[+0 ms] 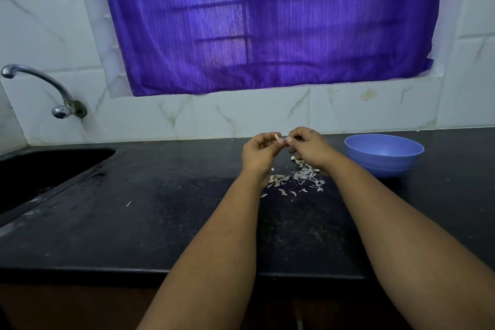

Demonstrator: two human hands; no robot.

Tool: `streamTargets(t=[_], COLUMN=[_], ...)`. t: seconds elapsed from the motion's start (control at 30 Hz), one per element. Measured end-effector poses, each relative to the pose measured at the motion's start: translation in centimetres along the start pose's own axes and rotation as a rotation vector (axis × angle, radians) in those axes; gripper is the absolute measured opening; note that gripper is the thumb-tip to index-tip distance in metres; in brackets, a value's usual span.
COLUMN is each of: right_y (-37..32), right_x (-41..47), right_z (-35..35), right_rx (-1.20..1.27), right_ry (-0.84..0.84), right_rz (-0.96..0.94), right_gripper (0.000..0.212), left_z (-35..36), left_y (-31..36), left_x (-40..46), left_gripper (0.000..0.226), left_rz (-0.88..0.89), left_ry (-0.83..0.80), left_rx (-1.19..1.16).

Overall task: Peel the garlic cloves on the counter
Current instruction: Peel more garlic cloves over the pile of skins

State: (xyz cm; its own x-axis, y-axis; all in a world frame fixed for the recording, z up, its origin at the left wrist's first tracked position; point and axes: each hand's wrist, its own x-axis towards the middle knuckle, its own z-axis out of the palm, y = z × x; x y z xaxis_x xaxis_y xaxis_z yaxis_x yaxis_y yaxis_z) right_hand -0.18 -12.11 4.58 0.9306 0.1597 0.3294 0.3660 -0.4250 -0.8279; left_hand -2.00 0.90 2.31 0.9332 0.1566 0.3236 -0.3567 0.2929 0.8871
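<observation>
1. The left hand (pixel 258 151) pinches a garlic clove (pixel 277 137) in a narrow grip above the black bench (pixel 160 211).
2. The right hand (pixel 308 146) pinches its skin.
3. Peels and cloves (pixel 294 178) lie below, beside the blue bowl (pixel 384 154).

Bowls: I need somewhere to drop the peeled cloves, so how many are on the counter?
1. A round blue plastic bowl stands on the black stone counter, just right of the right hand. None other shows in view.
</observation>
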Motion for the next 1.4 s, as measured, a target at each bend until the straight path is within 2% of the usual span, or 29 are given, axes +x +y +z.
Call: streamTargets(t=[0.2,0.4,0.47,0.6,0.7,0.87,1.1,1.4], right_y=[0.1,0.0,-0.2,-0.6,-0.6,-1.0,-1.5,-1.3], right_x=[0.0,-0.3,-0.5,-0.9,-0.9,-1.1,-1.8,-1.7], right_z=[-0.1,-0.8,-1.1,-1.5,-1.4,-1.2,-0.5,-0.2], right_rx=[0.052,0.012,0.005,-0.217,-0.175,-0.044,-0.011,-0.086], right_ry=[0.055,0.212,0.242,0.204,0.193,0.192,0.211,0.223], right_rz=[0.068,0.044,0.042,0.016,0.021,-0.103,-0.175,-0.243], right_gripper=[0.016,0.009,0.015,0.021,0.03,0.01,0.031,0.033], left_z=[0.0,-0.1,0.1,0.2,0.1,0.0,0.2,0.1], left_y=[0.0,0.1,0.2,0.4,0.2,0.0,0.2,0.0], left_x=[0.0,0.0,-0.1,-0.2,-0.1,0.0,-0.4,-0.5], left_gripper=[0.016,0.017,0.015,0.011,0.015,0.02,0.023,0.018], left_rz=[0.032,0.033,0.028,0.011,0.023,0.039,0.004,0.045], left_ry=[-0.043,-0.045,-0.049,-0.033,-0.012,0.001,-0.024,-0.016], left_rx=[-0.011,-0.064,-0.073,-0.107,-0.038,0.061,0.073,0.194])
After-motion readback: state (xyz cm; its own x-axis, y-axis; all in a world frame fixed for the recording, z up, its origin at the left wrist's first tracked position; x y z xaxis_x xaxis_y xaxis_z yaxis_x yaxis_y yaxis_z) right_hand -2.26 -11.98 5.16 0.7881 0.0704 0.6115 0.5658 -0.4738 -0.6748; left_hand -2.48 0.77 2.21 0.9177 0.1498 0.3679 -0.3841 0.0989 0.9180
